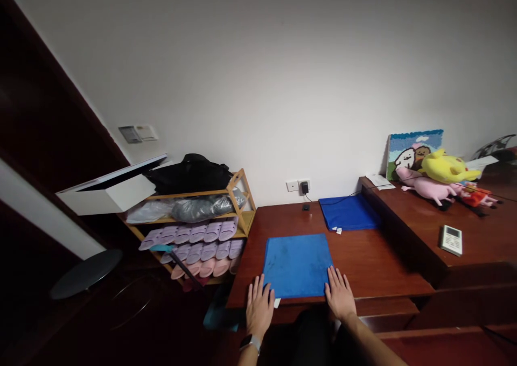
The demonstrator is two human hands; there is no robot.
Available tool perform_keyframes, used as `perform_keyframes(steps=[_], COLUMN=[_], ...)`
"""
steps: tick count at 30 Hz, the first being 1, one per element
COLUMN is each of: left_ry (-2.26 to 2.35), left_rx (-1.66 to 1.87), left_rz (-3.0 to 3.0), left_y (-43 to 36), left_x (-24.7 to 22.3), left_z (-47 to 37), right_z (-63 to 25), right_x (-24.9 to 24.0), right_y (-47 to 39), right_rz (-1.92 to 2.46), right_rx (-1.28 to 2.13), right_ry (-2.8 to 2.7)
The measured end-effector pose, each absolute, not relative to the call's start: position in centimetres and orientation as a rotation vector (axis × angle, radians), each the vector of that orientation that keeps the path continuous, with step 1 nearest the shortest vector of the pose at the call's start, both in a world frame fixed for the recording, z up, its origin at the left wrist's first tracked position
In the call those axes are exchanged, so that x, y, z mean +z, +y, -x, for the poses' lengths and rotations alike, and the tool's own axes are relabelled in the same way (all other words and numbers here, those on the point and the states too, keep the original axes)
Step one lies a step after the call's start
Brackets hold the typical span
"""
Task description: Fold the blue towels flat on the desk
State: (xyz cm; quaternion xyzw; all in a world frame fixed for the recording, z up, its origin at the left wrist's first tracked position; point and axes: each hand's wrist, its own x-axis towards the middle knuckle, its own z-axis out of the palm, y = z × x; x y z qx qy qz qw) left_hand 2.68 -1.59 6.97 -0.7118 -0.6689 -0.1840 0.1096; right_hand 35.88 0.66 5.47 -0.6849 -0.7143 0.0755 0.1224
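A flat blue fabric piece (298, 264), roughly square with dark smudges, lies near the front edge of the brown wooden desk (371, 269). At its lower left corner rests my left hand (259, 304), palm down, fingers stretched out, a watch on the wrist. My right hand (340, 293) lies flat at its lower right edge, fingers spread. Both hands touch or nearly touch the fabric's sides, and neither grips anything. A small white tag (277, 303) sticks out below the fabric beside my left hand. Farther back lies a darker blue folded fabric (349, 213).
A wooden rack (242, 210) with purple and pink slippers (197, 249), a black bag (194, 175) and a white box (109, 194) stands left. On the raised right-hand desk are plush toys (444, 167) and a white calculator-like device (451, 240). A plugged-in charger (304, 187) trails a cable.
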Motion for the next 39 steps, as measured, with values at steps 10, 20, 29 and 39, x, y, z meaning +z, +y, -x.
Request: perform_keyframes(steps=[10, 20, 29, 39], left_ry=[-1.87, -1.882, -1.863, -1.789], left_rx=[-0.564, -0.464, -0.443, -0.46], left_rz=[2.25, 2.393, 2.381, 2.433], left_y=[-2.7, -3.3, -3.2, -1.4], left_x=[5.3, 4.3, 4.0, 6.1], left_z=[-2.3, -2.7, -2.5, -7.0], right_z=[-36.3, -36.9, -36.6, -36.4], right_x=[6.1, 4.3, 4.4, 2.5], right_y=[0.6, -1.4, -1.5, -1.4], right_rz=[2.006, 1.952, 1.955, 1.87], right_rx=[0.319, 0.312, 0.334, 0.315], right_ry=[-2.12, -2.129, -2.119, -2.08])
